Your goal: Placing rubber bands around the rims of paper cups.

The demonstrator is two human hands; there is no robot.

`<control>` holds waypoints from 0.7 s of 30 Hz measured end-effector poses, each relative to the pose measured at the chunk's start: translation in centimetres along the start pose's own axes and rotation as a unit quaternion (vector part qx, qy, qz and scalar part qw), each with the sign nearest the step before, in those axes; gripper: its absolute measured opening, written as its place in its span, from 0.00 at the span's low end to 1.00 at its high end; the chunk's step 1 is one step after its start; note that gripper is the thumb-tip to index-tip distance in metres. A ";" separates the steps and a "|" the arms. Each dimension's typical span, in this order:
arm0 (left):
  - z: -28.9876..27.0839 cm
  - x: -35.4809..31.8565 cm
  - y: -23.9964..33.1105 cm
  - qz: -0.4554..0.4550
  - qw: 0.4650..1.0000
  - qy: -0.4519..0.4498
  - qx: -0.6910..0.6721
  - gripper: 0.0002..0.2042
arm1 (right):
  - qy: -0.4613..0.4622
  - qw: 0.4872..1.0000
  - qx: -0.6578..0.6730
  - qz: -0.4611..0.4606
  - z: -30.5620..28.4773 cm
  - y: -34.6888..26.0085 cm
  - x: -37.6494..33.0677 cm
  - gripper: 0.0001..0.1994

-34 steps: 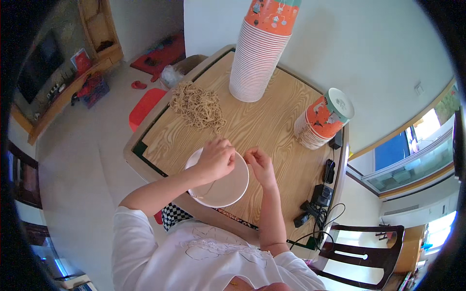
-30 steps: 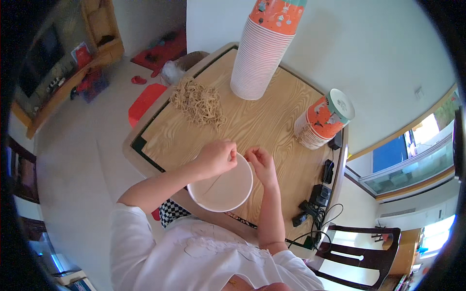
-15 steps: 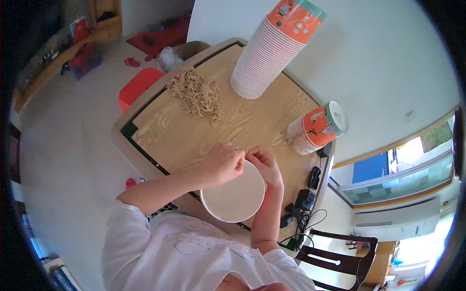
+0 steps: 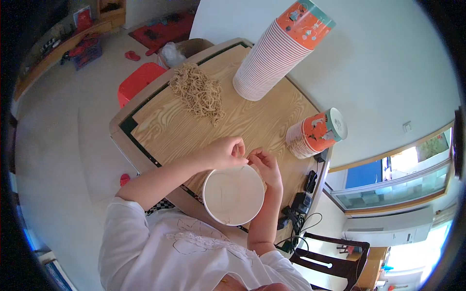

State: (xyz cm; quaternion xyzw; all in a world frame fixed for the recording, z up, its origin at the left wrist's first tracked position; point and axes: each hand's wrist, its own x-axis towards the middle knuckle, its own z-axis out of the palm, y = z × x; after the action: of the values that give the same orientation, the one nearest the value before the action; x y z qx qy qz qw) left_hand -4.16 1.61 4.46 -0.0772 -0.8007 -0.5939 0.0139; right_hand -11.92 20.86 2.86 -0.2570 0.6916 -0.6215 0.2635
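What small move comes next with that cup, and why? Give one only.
Probably draw the thin band down over the rim of the white cup. The left hand and right hand meet at the cup's far edge, fingers pinched as if stretching a thin strand across it. The pile of bands lies further back on the table.

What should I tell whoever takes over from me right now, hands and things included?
Left hand: fingers pinched shut just above the far rim of the round white paper bowl; what they grip is too small to tell.
Right hand: fingers curled at the same rim, touching the left fingertips.
The bowl sits at the near edge of the wooden table, its mouth facing the camera, nothing visible inside.
Pile of tan rubber bands: far left of the table, untouched.
Tall stack of orange-printed paper bowls: upright, far side. Short stack: lying on its side, right.
Done: one bowl pulled out. Left: both stacks.
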 end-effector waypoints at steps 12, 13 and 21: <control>2.9 -3.2 1.4 0.109 0.991 0.011 0.073 0.13 | 0.102 0.956 -0.267 -0.067 2.6 -2.7 -3.2 0.04; 3.0 -2.9 1.2 0.116 0.993 0.011 0.018 0.13 | 0.119 0.941 -0.307 -0.075 3.1 -2.9 -3.5 0.04; 3.1 -1.4 2.0 -0.151 0.925 -0.003 -0.348 0.17 | 0.126 0.939 -0.294 -0.127 3.8 -2.5 -3.9 0.04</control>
State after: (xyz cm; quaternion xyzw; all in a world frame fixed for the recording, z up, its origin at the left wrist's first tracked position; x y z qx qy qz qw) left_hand -2.32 4.93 5.31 0.0429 -0.5457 -0.8302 -0.1059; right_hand -6.44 20.53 5.20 -0.3284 0.8326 -0.4459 0.0057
